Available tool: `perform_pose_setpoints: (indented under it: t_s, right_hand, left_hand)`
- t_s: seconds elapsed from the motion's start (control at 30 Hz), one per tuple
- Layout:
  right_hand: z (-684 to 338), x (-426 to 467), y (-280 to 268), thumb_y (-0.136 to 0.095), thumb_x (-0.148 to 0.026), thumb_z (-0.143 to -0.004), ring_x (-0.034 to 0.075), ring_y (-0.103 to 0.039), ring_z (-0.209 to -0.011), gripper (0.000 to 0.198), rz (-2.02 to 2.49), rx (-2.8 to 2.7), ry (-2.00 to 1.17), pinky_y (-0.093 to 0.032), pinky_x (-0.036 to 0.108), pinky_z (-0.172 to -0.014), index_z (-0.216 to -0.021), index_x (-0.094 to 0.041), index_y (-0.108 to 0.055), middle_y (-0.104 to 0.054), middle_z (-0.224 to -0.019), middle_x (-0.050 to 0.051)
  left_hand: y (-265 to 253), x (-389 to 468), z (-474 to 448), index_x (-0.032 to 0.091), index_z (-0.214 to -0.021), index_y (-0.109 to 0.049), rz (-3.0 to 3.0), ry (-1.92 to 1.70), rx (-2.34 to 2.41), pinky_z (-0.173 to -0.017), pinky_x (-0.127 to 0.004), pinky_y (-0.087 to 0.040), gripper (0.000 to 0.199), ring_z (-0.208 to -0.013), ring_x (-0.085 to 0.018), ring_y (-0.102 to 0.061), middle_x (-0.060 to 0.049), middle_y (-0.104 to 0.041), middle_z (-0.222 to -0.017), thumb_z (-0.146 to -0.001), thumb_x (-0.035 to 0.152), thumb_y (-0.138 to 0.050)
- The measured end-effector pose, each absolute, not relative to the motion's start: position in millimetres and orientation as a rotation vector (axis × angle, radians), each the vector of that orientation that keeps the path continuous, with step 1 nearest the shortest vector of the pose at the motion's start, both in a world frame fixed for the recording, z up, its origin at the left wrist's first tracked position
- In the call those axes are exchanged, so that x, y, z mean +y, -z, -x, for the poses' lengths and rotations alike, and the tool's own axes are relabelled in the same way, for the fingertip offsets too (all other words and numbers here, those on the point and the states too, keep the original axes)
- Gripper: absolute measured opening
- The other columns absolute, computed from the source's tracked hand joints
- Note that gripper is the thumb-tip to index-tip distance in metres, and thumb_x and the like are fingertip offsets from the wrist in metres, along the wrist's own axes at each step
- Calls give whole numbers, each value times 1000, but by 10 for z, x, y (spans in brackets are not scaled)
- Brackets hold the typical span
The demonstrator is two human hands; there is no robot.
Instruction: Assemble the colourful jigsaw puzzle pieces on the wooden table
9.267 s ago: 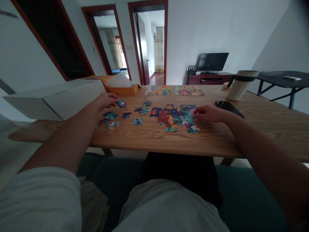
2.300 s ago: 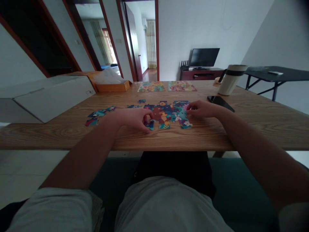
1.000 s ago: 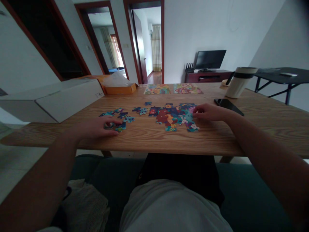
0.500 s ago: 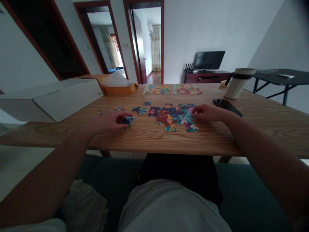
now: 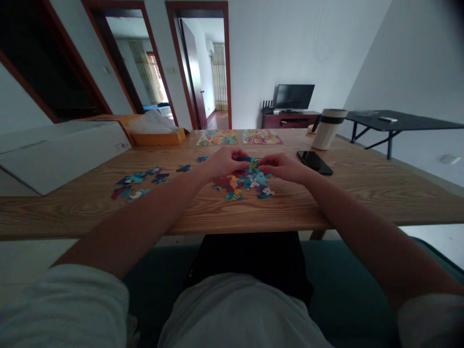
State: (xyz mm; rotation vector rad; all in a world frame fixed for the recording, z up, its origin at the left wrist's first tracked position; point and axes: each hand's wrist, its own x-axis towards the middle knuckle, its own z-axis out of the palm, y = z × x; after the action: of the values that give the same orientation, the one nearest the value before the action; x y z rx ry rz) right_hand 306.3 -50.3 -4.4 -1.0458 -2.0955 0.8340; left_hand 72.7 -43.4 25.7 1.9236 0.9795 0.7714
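Observation:
A partly joined jigsaw puzzle (image 5: 234, 182) with colourful animals lies on the wooden table in front of me. Over its far part, a jigsaw piece (image 5: 253, 165) with green and blue on it is held between my two hands. My left hand (image 5: 227, 162) pinches its left side, fingers curled. From the other side, my right hand (image 5: 284, 167) closes its fingertips on the piece. Both hands cover part of the puzzle. Loose jigsaw pieces (image 5: 136, 178) are spread on the left, beyond my left forearm, with a small dark blue piece (image 5: 183, 168) nearer the puzzle.
A white box (image 5: 72, 154) and an orange box (image 5: 159, 137) with plastic stand at the left. Two colourful picture sheets (image 5: 217, 137) (image 5: 263, 137) lie at the back. A black phone (image 5: 313, 162) and a white mug (image 5: 329, 129) are on the right.
My left hand has moved right from the loose pieces to the puzzle, bringing a piece. My right hand has come in to meet it. The view has turned slightly right.

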Motion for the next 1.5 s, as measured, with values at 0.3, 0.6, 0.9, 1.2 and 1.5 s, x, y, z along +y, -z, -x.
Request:
perform_pose_setpoints:
  t_s: [0.3, 0.6, 0.9, 1.2, 1.5]
  right_hand:
    - [-3044, -444, 120, -67, -58, -83, 16, -55, -67, 37, 1052, -2108, -864, -43, 31, -62, -85, -22, -76, -71, -78, 2]
    - [-3024, -576, 6, -69, -58, -81, 13, -49, -61, 37, 1096, -2063, -976, -35, 28, -53, -90, -22, -75, -64, -73, 0]
    - [-2950, -527, 71, -68, -60, -79, 16, -53, -65, 39, 1066, -2056, -698, -39, 32, -60, -79, -21, -71, -65, -71, 2]
    - [-2929, -573, 45, -70, -55, -78, 15, -48, -58, 35, 1082, -2055, -488, -36, 31, -56, -84, -20, -70, -58, -64, 1]
    - [-2921, -594, 34, -70, -57, -79, 12, -42, -54, 38, 1109, -2048, -384, -31, 29, -52, -77, -20, -66, -52, -58, -2]
  left_hand:
    - [-51, -397, -709, 14, -100, -66, -1756, -835, 971, -65, -28, -59, 25, -68, -13, -70, -6, -75, -84, -81, 22, -80]
    - [-100, -472, -679, 15, -102, -65, -1695, -768, 957, -66, -30, -59, 22, -67, -14, -70, -5, -74, -83, -85, 20, -77]
    - [16, -412, -738, 15, -93, -65, -2019, -917, 1001, -70, -29, -56, 20, -76, -15, -69, -6, -73, -88, -81, 25, -78]
    - [32, -420, -729, 16, -89, -65, -2204, -1041, 980, -81, -31, -54, 18, -83, -16, -66, -6, -70, -91, -83, 31, -73]
    - [94, -379, -727, 17, -88, -65, -2277, -1089, 965, -80, -32, -54, 20, -83, -17, -66, -5, -70, -91, -83, 35, -73]
